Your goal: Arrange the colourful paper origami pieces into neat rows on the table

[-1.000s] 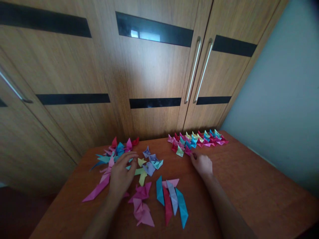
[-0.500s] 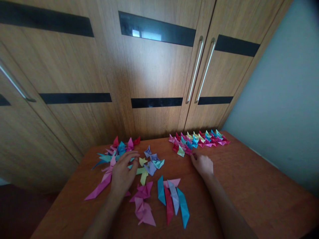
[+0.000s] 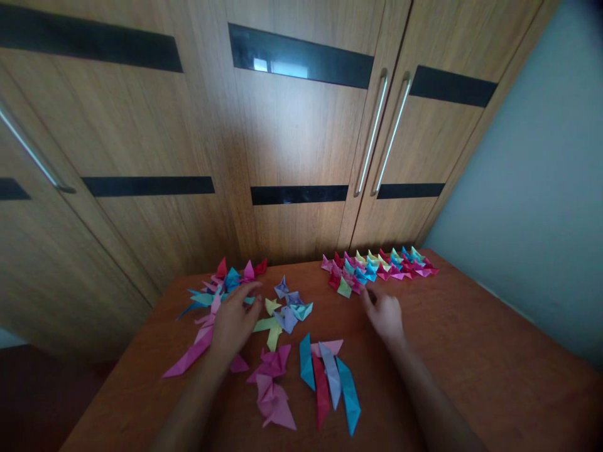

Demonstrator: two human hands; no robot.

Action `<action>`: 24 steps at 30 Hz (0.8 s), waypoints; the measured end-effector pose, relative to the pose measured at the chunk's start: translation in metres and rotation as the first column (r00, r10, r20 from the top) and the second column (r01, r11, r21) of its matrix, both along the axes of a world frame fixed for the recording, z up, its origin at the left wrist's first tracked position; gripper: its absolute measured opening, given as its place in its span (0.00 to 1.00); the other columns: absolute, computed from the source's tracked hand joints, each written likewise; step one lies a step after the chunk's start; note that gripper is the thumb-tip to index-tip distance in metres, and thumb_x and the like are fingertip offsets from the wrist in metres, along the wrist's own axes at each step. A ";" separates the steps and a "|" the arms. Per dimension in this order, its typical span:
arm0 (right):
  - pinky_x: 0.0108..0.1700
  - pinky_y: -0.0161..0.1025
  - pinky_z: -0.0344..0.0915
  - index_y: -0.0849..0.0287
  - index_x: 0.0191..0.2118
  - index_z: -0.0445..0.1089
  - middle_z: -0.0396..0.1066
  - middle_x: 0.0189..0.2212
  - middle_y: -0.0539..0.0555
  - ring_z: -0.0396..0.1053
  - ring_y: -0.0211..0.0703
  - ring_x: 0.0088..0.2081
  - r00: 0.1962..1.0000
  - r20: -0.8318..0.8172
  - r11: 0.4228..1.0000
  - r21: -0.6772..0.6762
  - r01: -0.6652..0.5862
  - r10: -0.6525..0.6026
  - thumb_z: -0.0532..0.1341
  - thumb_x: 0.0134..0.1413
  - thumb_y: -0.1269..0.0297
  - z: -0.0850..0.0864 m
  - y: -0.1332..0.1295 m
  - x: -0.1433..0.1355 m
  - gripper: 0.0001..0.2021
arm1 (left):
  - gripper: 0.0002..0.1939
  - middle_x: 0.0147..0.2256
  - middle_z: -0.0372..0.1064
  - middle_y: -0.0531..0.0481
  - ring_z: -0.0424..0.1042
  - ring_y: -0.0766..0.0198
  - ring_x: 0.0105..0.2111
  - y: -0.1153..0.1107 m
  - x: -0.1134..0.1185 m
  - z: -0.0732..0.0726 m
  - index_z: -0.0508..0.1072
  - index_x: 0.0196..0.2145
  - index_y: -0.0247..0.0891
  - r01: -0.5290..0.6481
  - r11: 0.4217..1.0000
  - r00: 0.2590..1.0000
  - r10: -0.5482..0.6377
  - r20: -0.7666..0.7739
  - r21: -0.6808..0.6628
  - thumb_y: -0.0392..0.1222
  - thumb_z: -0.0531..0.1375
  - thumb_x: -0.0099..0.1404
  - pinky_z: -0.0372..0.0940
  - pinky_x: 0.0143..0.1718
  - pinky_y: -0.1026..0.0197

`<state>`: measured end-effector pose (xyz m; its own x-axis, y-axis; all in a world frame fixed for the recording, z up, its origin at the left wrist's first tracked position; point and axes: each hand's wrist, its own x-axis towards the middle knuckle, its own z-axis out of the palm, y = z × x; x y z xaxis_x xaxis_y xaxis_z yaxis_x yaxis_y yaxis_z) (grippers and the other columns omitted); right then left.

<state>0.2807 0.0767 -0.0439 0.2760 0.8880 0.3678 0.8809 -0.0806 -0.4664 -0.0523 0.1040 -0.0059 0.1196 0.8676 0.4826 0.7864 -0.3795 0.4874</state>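
Observation:
My left hand [image 3: 238, 317] hovers over the left pile of folded paper pieces, thumb and index finger curved and apart, with nothing visible between them. It partly covers the teal paper pieces [image 3: 201, 299] and a long pink piece [image 3: 194, 353]. My right hand [image 3: 385, 315] is at the front of the neat rows of small folded paper pieces [image 3: 384, 267]. Its fingers are a little apart, a fingertip at or very near a magenta piece [image 3: 357, 287] beside a light green one [image 3: 344, 288]. Whether they touch I cannot tell.
Lilac and mint folded pieces [image 3: 287, 319] lie mid-table, with a pale yellow-green piece [image 3: 273, 331] beside them. Nearer are pink folded pieces [image 3: 274, 402] and several paper strips [image 3: 349, 392]. A wooden wardrobe [image 3: 296, 138] stands behind the table [image 3: 471, 351], a wall [image 3: 537, 207] at right.
The view has shifted slightly. My left hand has moved a little left relative to the pieces, uncovering more of a yellow-green and a magenta piece. My right fingers have parted slightly beside the magenta piece.

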 end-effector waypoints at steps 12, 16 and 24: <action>0.28 0.32 0.52 0.57 0.27 0.67 0.68 0.21 0.49 0.66 0.37 0.25 0.947 -0.022 0.936 -0.146 -0.321 0.321 0.50 0.61 0.57 -0.012 0.000 -0.038 0.16 | 0.13 0.43 0.73 0.42 0.72 0.55 0.43 0.084 0.032 0.009 0.71 0.45 0.37 0.118 0.954 0.939 -0.197 -0.283 -0.274 0.42 0.58 0.63 0.65 0.44 0.53; 0.28 0.32 0.51 0.57 0.27 0.68 0.69 0.21 0.49 0.65 0.37 0.25 0.943 -0.032 0.931 -0.152 -0.331 0.330 0.51 0.61 0.57 -0.012 0.001 -0.038 0.16 | 0.14 0.46 0.69 0.45 0.70 0.58 0.43 0.103 0.043 0.005 0.69 0.47 0.36 0.121 0.917 0.903 -0.261 -0.342 -0.379 0.45 0.57 0.66 0.66 0.44 0.50; 0.28 0.32 0.51 0.57 0.27 0.67 0.69 0.22 0.49 0.66 0.37 0.26 0.942 -0.044 0.928 -0.160 -0.337 0.334 0.52 0.61 0.58 -0.012 0.001 -0.038 0.15 | 0.14 0.48 0.67 0.45 0.70 0.59 0.43 0.120 0.046 0.002 0.68 0.48 0.37 0.171 0.845 0.851 -0.386 -0.357 -0.507 0.44 0.57 0.66 0.68 0.43 0.51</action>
<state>0.2425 0.0780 -0.0558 -0.0436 0.9770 0.2087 0.8622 0.1423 -0.4861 -0.0067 0.2236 -0.0038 0.4898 0.8656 -0.1043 0.8465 -0.4436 0.2944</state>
